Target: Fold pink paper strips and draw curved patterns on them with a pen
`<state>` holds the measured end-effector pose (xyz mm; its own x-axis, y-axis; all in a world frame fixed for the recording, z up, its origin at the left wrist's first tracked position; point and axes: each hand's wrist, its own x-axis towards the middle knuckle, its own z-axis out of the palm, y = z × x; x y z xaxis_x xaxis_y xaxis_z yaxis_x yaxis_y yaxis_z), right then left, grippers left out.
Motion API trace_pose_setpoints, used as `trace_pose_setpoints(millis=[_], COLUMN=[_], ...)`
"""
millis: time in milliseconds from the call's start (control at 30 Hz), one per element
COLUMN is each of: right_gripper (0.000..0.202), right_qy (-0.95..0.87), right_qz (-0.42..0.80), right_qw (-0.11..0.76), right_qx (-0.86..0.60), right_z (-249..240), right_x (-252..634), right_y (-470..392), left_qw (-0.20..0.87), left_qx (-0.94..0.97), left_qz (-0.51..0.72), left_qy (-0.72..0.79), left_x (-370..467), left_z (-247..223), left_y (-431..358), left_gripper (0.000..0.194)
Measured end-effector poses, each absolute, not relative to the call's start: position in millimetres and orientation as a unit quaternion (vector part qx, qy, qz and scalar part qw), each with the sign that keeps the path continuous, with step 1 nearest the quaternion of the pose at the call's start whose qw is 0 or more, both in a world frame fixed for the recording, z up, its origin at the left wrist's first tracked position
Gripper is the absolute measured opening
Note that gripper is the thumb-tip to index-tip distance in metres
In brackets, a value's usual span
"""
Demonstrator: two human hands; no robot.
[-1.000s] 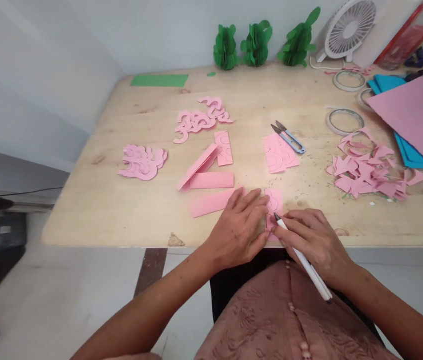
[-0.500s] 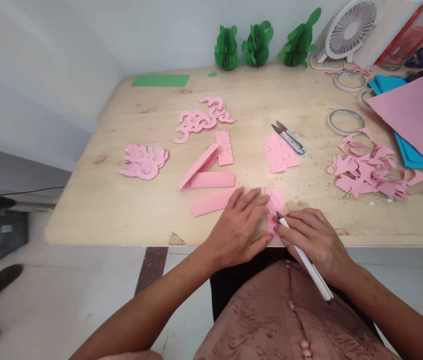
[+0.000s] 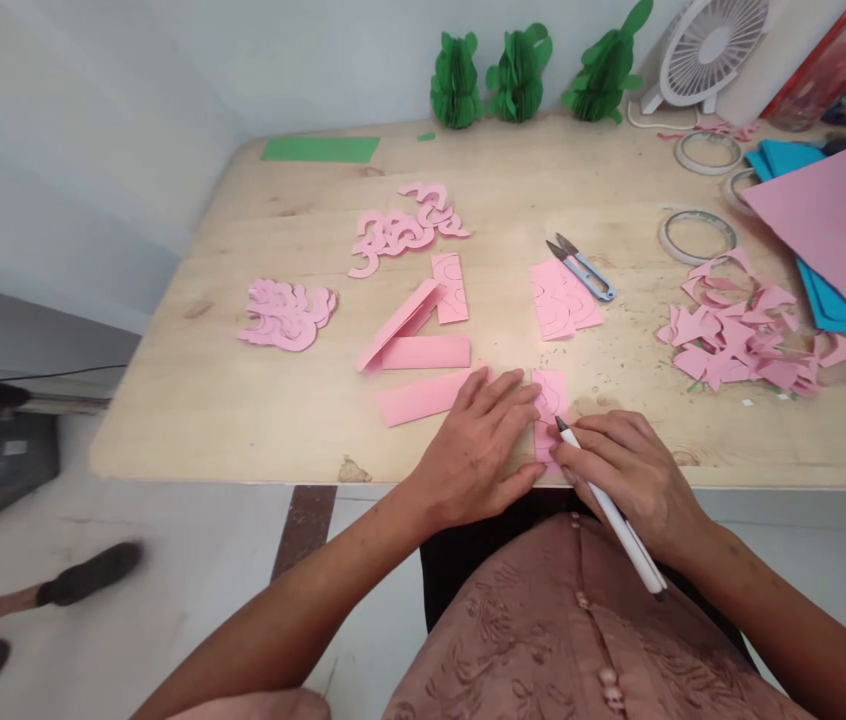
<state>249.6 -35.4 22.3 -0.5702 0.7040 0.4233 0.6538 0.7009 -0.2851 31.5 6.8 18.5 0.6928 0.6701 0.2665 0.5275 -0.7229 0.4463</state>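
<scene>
At six o'clock on the table (image 3: 190, 420), a light, flimsy pink paper (image 3: 549, 400) is pinned flat by the open left hand (image 3: 479, 450); a pen (image 3: 610, 510) is gripped by the right hand (image 3: 637, 475).

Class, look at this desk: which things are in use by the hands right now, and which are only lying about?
In use: left hand pressing flat on the pink strip; right hand holding the pen, tip on the strip.

Lying about: snips, scraps, cut-outs, tape rings, green sheet, fan, green paper ornaments.
</scene>
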Motion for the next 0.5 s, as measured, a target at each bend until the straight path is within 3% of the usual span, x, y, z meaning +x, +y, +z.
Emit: trace_pose_setpoints(millis=[500], right_gripper=[0.019], right_qy=[-0.888], right_qz=[0.039], right_qw=[0.257], right_qx=[-0.380], right_z=[25.9], right_x=[247.1], right_y=[-34.7], left_qw=[0.172], left_qx=[0.904], left_qz=[0.207], left_qy=[0.330], left_x=[30.9], left_z=[20.6], left_y=[6.5], left_gripper=[0.027])
